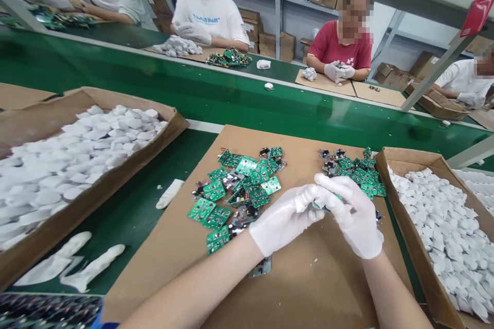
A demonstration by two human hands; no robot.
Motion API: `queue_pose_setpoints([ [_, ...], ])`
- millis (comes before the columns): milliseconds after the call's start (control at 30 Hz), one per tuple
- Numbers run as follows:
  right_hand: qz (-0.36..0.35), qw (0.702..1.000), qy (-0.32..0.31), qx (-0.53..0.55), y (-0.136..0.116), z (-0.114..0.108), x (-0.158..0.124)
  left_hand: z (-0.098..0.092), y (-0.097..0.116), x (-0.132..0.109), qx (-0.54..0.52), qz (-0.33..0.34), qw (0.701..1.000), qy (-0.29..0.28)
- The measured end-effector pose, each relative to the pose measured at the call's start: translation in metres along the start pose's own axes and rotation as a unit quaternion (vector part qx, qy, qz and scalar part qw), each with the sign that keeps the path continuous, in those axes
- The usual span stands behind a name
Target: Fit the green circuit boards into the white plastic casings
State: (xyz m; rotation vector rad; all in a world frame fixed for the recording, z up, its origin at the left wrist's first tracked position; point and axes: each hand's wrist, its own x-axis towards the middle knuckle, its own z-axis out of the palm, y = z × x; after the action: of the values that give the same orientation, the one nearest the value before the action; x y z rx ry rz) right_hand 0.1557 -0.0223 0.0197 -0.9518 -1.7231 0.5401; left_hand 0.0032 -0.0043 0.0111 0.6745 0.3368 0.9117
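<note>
My left hand point(287, 218) and my right hand point(357, 216), both in white gloves, meet above the cardboard sheet. Between their closed fingers is a small circuit board point(321, 208), mostly hidden; a white piece may be against it, but the gloves make that hard to tell. To the left of my hands lies a loose pile of green circuit boards point(247, 177) with components on them. A smaller group of circuit boards point(360, 172) lies behind my right hand.
A cardboard box point(154, 149) of white pieces stands at left, another box point(424, 272) at right. White finger cots or glove pieces point(92, 267) lie on the green bench. Beyond the green conveyor belt point(231, 100), several co-workers sit with boards and white pieces.
</note>
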Motion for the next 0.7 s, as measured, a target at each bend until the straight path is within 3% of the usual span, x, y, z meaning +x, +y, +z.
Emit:
queue_pose_setpoints([
  [200,-0.072,0.992,0.016,-0.101,-0.001,0.005,0.0,0.004,0.001,0.0,0.027,0.019,0.999,0.017],
  [367,-0.024,0.999,-0.007,-0.035,-0.001,0.0,0.001,0.007,0.002,0.0,0.035,-0.001,0.999,0.038],
  [600,-0.047,0.995,0.03,-0.08,0.001,0.004,0.0,0.01,0.001,0.001,0.061,-0.01,0.997,0.05],
  [700,-0.004,1.0,0.002,0.004,0.003,0.002,-0.001,0.008,0.001,0.0,0.059,-0.019,0.998,0.026],
])
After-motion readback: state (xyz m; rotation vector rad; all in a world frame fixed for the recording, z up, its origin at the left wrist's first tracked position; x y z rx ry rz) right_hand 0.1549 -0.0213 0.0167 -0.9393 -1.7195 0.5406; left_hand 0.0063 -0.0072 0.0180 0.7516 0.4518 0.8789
